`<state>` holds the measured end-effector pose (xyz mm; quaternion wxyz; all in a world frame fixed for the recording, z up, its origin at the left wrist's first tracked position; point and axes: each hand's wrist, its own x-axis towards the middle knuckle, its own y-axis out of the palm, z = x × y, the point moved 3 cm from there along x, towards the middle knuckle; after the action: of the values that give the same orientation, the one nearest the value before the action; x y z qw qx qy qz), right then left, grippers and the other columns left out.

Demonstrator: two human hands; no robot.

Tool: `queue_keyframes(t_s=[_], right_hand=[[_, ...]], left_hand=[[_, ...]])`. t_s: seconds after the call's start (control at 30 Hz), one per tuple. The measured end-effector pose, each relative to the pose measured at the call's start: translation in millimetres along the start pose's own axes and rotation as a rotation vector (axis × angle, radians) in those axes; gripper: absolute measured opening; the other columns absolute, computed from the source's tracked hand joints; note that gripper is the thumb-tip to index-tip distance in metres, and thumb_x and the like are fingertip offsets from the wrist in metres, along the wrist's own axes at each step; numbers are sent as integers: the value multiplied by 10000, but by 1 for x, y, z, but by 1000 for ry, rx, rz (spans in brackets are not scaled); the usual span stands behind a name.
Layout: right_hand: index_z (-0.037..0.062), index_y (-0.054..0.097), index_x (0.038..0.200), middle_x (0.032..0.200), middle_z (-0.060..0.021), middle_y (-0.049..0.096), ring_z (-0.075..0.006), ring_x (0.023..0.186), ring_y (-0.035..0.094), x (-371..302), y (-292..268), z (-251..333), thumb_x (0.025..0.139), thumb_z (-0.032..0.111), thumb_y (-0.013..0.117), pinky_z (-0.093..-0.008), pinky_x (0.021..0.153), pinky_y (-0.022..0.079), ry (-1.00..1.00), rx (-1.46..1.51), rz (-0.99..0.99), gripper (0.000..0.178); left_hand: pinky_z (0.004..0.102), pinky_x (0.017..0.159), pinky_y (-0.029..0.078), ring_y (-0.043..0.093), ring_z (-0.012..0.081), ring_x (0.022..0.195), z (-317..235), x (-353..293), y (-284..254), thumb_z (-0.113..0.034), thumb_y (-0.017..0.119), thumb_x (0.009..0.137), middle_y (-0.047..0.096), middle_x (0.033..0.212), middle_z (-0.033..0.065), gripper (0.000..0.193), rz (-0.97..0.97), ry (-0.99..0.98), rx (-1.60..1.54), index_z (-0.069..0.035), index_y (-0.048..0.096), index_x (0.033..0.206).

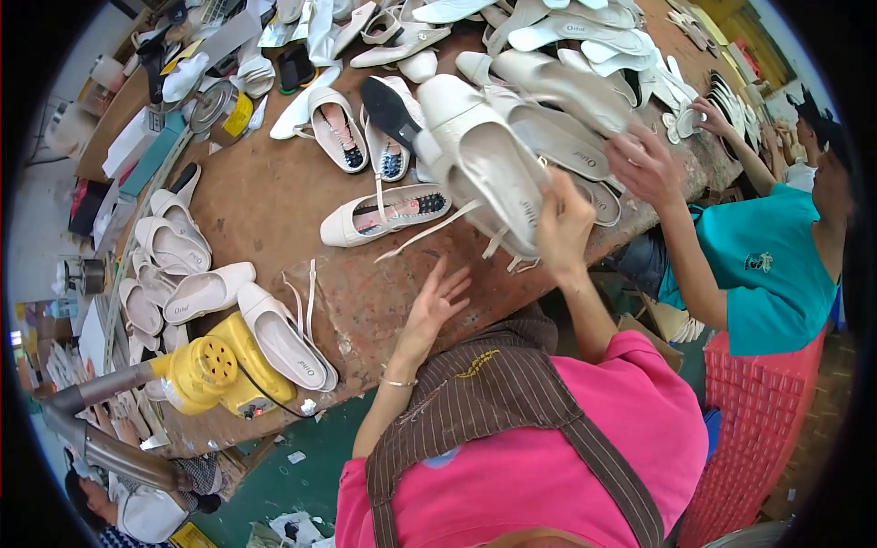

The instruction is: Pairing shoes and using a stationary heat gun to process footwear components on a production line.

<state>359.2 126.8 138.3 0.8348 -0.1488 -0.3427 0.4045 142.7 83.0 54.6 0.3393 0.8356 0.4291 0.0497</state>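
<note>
In the head view my right hand [560, 226] is closed on the heel end of a cream slingback shoe [466, 137], lifted over the bench with its toe pointing away. Loose straps hang from its heel side. My left hand [438, 306] holds nothing, fingers spread, low over the bench's near edge. Just beyond it lies a cream shoe [343, 230] with a dark, patterned insole. Two similar shoes, one of them a shoe [336, 128] with a pink insole, stand farther back. Beside my right hand, a co-worker's hand [644, 164] is near a blurred light shoe [557, 87].
A yellow blower-like machine [215, 374] with a metal pipe stands on the bench [247, 215] at near left, next to finished-looking cream shoes [283, 338]. White insoles [585, 36] and shoes pile up at the back. A co-worker in teal [767, 256] sits close on the right, by red stacked boxes [749, 429].
</note>
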Motion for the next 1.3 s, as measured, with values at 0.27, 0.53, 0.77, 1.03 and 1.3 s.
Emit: queue_keyframes(t_s=[0.27, 0.53, 0.77, 1.03, 1.3], right_hand=[[16, 590, 1031, 825, -138, 620, -289, 742, 634, -71, 50, 57, 805, 2, 552, -356, 626, 506, -203, 264, 351, 230], [51, 632, 952, 820, -111, 614, -273, 670, 600, -31, 57, 54, 770, 13, 595, -355, 573, 487, -428, 178, 356, 190], [67, 545, 1143, 1126, -145, 535, -330, 1056, 501, 3, 50, 22, 714, 110, 685, -428, 904, 391, -535, -334, 580, 453], [89, 476, 1224, 1134, -155, 510, -329, 1048, 485, -26, 60, -17, 617, 146, 764, -431, 878, 389, -347, -292, 664, 674], [50, 694, 767, 1022, -158, 580, -253, 985, 562, -15, 54, -6, 663, 113, 746, -329, 847, 425, -30, 164, 762, 132]], left_hand=[[372, 968, 387, 508, 229, 1091, 3, -7, -35, -329, 608, 826, 525, 1178, 117, 570, -584, 247, -134, 10, 419, 1242], [325, 877, 411, 521, 187, 996, 4, -72, -91, -201, 604, 794, 546, 1072, 91, 446, -846, 254, -164, 12, 482, 1166], [301, 869, 405, 527, 171, 977, 4, -97, -114, -202, 624, 795, 557, 1070, 85, 450, -949, 119, -23, 25, 489, 1159], [305, 879, 403, 524, 172, 991, 10, -98, -116, -190, 635, 788, 554, 1081, 86, 463, -905, 143, -137, 15, 475, 1171], [306, 926, 374, 496, 180, 1047, 19, -114, -107, -176, 664, 788, 521, 1154, 106, 589, -860, 262, 41, 21, 385, 1268]])
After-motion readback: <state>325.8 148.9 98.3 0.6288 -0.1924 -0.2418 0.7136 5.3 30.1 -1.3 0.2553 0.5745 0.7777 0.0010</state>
